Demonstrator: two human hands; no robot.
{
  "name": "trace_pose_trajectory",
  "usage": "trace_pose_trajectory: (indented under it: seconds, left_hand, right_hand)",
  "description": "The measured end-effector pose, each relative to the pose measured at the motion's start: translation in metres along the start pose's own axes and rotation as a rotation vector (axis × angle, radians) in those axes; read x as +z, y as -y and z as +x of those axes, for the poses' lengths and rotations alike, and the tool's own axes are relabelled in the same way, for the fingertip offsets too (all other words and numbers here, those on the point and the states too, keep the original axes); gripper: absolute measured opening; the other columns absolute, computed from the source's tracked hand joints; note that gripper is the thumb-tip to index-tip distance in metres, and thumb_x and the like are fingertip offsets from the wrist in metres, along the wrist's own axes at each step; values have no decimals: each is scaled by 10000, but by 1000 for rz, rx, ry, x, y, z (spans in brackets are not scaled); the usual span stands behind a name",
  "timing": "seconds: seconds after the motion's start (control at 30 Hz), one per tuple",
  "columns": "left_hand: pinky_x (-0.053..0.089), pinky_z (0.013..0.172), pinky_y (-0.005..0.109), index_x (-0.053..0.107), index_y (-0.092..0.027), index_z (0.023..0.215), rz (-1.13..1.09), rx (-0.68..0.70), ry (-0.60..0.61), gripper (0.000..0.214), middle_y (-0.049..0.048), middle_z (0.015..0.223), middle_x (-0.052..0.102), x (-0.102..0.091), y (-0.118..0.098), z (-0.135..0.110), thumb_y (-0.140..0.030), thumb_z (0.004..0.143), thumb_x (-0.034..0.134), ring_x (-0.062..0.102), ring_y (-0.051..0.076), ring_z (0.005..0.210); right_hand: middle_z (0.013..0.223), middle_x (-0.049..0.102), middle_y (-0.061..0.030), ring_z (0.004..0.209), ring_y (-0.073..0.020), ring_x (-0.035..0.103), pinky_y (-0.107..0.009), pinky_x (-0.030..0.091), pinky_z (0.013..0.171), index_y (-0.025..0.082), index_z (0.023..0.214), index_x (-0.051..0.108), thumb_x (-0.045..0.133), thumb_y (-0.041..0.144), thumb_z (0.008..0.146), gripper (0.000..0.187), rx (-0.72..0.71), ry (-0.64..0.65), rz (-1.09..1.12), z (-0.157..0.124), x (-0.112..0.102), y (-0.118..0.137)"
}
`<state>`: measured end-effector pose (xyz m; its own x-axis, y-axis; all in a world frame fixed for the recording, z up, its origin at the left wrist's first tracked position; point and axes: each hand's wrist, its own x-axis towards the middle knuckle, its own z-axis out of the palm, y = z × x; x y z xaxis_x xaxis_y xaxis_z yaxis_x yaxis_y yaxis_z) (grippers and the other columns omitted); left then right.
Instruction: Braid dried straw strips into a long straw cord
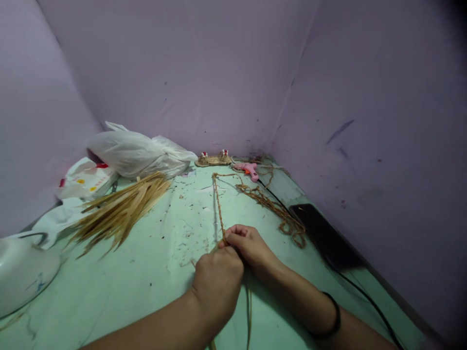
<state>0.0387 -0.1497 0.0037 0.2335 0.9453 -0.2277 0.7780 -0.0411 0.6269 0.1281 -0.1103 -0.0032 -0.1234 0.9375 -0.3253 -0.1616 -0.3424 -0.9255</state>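
A thin brown twisted cord (pixel 219 206) runs from the far part of the table toward me and ends at my fingers. My right hand (pixel 250 243) pinches it between thumb and fingertips. Just below and touching it, my left hand (pixel 219 279) is closed in a fist around the strands at the cord's near end. Loose flat fibre strands (pixel 249 311) hang out beneath my hands toward the table's near side. The finger pads of my left hand are hidden. More finished cord (pixel 272 201) lies in a loose heap to the right.
Dried leaf strips (pixel 126 209) lie fanned at left, near a white plastic bag (pixel 142 150) and a pale bowl-like object (pixel 25 274). Behind are woven slippers (pixel 213 160) and a pink glue gun (pixel 248 170). A dark phone-like slab (pixel 326 236) and a black cable (pixel 365 296) lie right.
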Motion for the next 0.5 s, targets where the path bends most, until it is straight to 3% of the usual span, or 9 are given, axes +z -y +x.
trace_pose_trajectory:
  seconds: [0.07,0.13,0.2,0.3,0.37,0.4,0.47,0.5]
  left_hand:
    - [316,569,305,629,-75,798,215,54,-50,305,177,701,557,3,-3,-5,-26,673,356,534,255,668]
    - [313,537,302,640,-83,704,299,114,-26,223,160,625,554,-5,-7,-7,-66,648,425,530,243,594]
    - [321,537,304,621,-108,601,268,138,-33,127,116,535,525,-24,-9,-4,-158,625,507,515,226,548]
    - [341,546,279,582,-136,563,54,71,-173,142,55,485,487,-58,-5,14,-234,646,519,500,179,539]
    - [343,488,250,593,-132,701,-227,-95,-58,130,16,469,485,-71,2,30,-201,653,494,467,132,447]
    - [346,461,245,587,-122,743,-381,-187,87,153,11,464,490,-73,6,37,-184,645,487,458,124,417]
    - [369,449,230,579,-91,715,-646,-248,358,143,26,503,520,-70,15,48,-161,618,501,474,106,422]
    - [376,443,221,574,-82,677,-728,-252,439,122,32,515,527,-67,19,52,-161,601,518,481,99,427]
  right_hand:
    - [460,498,29,413,-52,384,-189,274,435,138,552,492,540,172,565,60,6,2,-10,1,0,0]
    - [409,435,53,370,-34,303,-189,213,402,138,532,486,535,172,570,71,-9,-5,-54,2,-2,1]
    - [400,414,60,364,-32,289,-191,192,394,138,537,488,531,167,568,60,-22,6,-73,3,-4,2]
    - [391,386,67,349,-29,264,-194,157,381,139,541,490,522,162,569,48,-11,33,-94,3,-7,4]
    - [372,349,78,333,-24,226,-198,127,375,141,533,485,512,163,579,58,6,37,-118,3,-7,5]
    - [376,360,75,333,-25,232,-199,130,376,140,536,485,510,164,583,59,8,43,-119,3,-7,5]
    - [420,439,52,354,-32,301,-194,177,387,138,561,496,514,161,586,39,1,62,-91,3,-7,6]
    - [453,479,37,373,-36,337,-193,205,400,136,574,501,519,159,588,32,-6,70,-80,3,-7,6]
